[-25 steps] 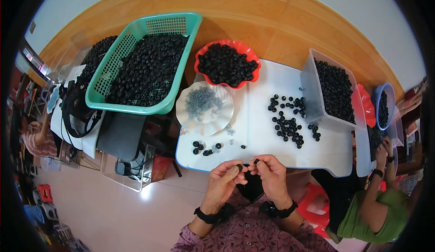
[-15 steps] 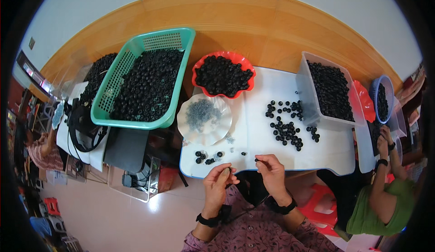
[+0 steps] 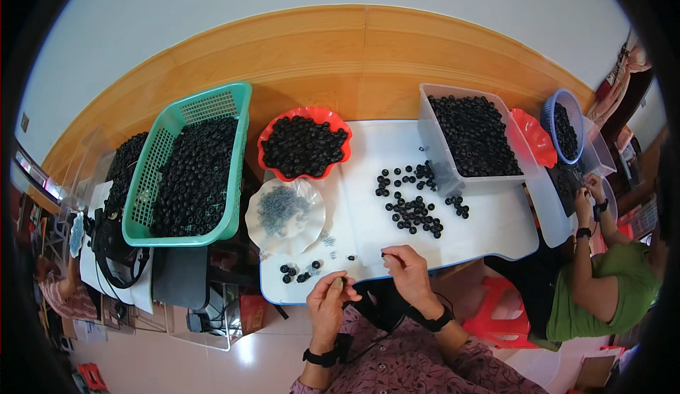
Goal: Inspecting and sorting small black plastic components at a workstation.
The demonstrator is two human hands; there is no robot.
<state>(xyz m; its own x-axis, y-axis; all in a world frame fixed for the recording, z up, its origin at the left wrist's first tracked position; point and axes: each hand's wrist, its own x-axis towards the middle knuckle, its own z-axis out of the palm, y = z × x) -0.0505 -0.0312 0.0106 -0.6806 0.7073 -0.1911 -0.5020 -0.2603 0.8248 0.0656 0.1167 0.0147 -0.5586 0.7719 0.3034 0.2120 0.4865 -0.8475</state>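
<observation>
My left hand point(image 3: 330, 300) is closed in a pinch above the front edge of the white table point(image 3: 340, 206). A small dark round part point(image 3: 343, 280) shows at its fingertips. To the right, my right hand point(image 3: 409, 275) pinches a tiny black piece point(image 3: 384, 254) between thumb and forefinger; its exact kind is too small to tell. One small black part point(image 3: 351, 258) lies on the table between the hands. Left of it sits a loose group of black round parts point(image 3: 303, 278) beside small clear pieces. A white wavy-rimmed plate point(image 3: 315, 231) holds many tiny clear-grey pieces.
Black round parts fill a green basket point(image 3: 244, 153), a red wavy bowl point(image 3: 347, 135) and a clear plastic bin point(image 3: 443, 171). More black parts point(image 3: 413, 213) lie scattered before the bin. At right, a co-worker in a green top point(image 3: 602, 295) sits near a red stool point(image 3: 499, 316).
The whole view has shifted, so the table and containers appear farther left and lower. Both hands stay pinched, slightly farther right relative to the table.
</observation>
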